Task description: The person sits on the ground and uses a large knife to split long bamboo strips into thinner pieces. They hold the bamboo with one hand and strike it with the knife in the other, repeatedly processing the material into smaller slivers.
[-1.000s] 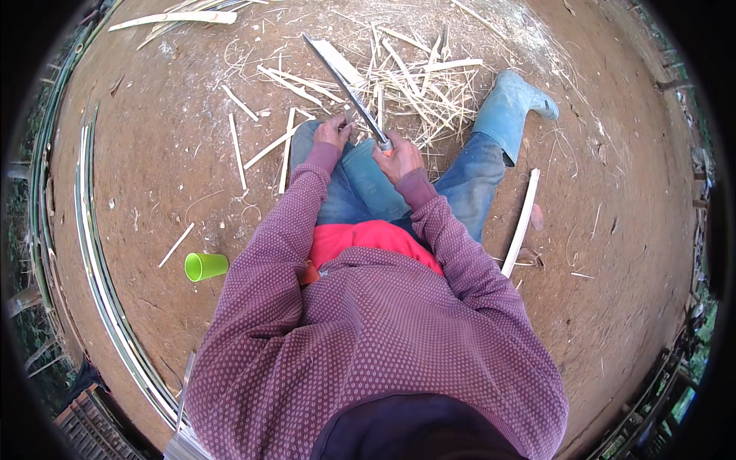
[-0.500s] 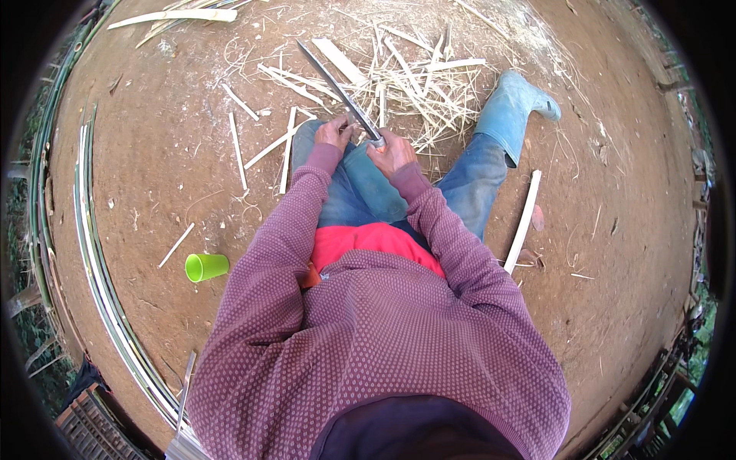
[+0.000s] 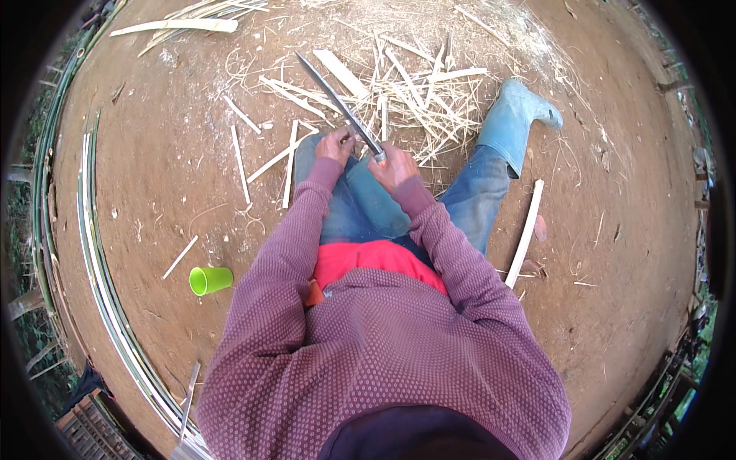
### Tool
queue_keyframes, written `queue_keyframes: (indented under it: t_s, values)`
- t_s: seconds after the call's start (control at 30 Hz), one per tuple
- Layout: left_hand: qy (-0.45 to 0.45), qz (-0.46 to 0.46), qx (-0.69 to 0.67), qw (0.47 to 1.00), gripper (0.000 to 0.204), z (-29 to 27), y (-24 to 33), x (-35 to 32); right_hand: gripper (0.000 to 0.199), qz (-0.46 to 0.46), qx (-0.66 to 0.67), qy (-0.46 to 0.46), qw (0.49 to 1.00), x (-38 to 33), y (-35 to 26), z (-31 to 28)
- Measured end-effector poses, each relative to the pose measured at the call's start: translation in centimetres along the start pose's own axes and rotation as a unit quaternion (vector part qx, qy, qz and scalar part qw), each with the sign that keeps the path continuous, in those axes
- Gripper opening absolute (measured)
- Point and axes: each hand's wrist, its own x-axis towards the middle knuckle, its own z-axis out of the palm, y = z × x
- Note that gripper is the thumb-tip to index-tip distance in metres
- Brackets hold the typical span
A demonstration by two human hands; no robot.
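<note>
A machete (image 3: 335, 98) with a long dark blade points away and to the left over my lap. Its handle sits in my right hand (image 3: 396, 169), which is closed round it. Beside the blade, above my bent left knee, my left hand (image 3: 335, 147) has its fingers drawn together in a pinch. What it pinches, if anything, is too small to make out. Just past my hands lies a heap of pale shavings and split strips (image 3: 429, 103) on the dirt ground.
A lime-green cup (image 3: 210, 280) lies on its side at left. Long split poles (image 3: 96, 253) curve along the left. Right of my leg lies a pale slat (image 3: 526, 234). My booted right leg (image 3: 512, 115) stretches forward. More strips (image 3: 192, 24) lie at far left.
The whole scene sits slightly lower in the picture. Both hands keep nearly the same place over my lap, and the machete stays in my right hand.
</note>
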Motion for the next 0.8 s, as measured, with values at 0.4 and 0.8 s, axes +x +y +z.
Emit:
queue_keyframes:
  t_s: [0.4,0.8]
  values:
    - [-0.052,-0.054,0.021,0.997,0.029,-1.4,1.8,1.5,0.023,0.023,0.010,-0.008,1.000,0.7,-1.4,-1.8]
    - [0.083,0.010,-0.133,0.988,0.028,-4.8,6.0,0.0,0.027,-0.007,-0.041,-0.060,0.997,2.5,1.9,1.3]
